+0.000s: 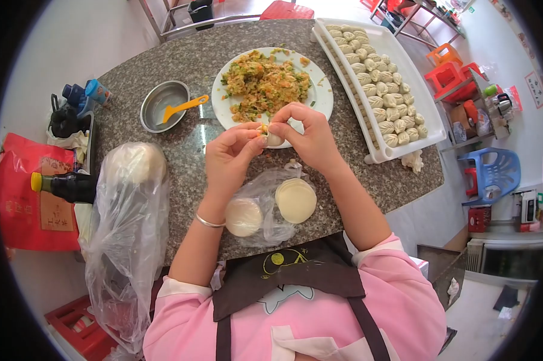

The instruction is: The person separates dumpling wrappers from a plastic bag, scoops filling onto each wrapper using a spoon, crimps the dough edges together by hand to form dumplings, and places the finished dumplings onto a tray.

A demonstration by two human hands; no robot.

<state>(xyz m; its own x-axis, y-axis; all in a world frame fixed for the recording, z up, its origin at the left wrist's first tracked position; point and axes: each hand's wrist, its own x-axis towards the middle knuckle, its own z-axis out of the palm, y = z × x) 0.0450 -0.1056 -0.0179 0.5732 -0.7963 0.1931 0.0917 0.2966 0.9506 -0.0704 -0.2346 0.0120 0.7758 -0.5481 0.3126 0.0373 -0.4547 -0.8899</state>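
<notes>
Between my two hands is a partly folded dumpling (276,139), with a bit of orange and green filling showing at its left side. My left hand (236,147) pinches its left edge with thumb and fingers. From the right, my right hand (301,133) pinches the dough at the top. Both hands are over the near rim of a white plate (324,99) heaped with chopped filling (265,84). Just below them lie two stacks of round wrappers, the right stack (295,200) bare on top and the left stack (244,217) in clear plastic.
A white tray (375,157) of pleated dumplings (386,96) stands at the right. To the left are a metal bowl (157,96) with a yellow spatula (187,104), a plastic bag of wrappers (133,165) and a dark bottle (67,185). A blue chair (493,171) is beyond the table.
</notes>
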